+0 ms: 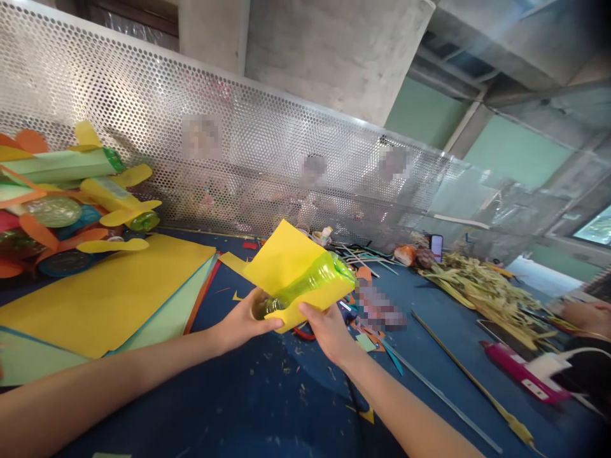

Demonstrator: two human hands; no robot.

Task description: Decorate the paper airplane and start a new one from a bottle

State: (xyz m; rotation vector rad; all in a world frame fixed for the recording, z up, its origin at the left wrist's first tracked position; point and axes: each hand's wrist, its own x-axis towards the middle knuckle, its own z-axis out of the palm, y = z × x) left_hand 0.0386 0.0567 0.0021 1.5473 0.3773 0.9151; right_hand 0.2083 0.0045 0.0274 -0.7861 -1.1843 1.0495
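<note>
Between my two hands lies a green plastic bottle (pixel 317 275) on its side, partly wrapped by a sheet of yellow paper (pixel 282 253). My left hand (pixel 248 320) is closed round the bottle's left end, thumb along the paper's lower edge. On the right, my right hand (pixel 329 327) pinches the lower part of the paper against the bottle, its thumb on the front. One flap of the paper stands up behind the bottle, open at the top. A narrow yellow paper strip (pixel 233 262) shows just left of the flap.
Stacked coloured paper (pixel 119 286) lies at left, below a pile of bottle-and-paper crafts (pixel 81 197). Paper scraps, thin sticks (pixel 439 388), dried husks (pixel 491 286) and a pink power strip (pixel 522 372) spread rightward. A perforated metal screen (pixel 267 140) borders the blue table (pixel 229 401). Another person's arm (pixel 587 318) is at far right.
</note>
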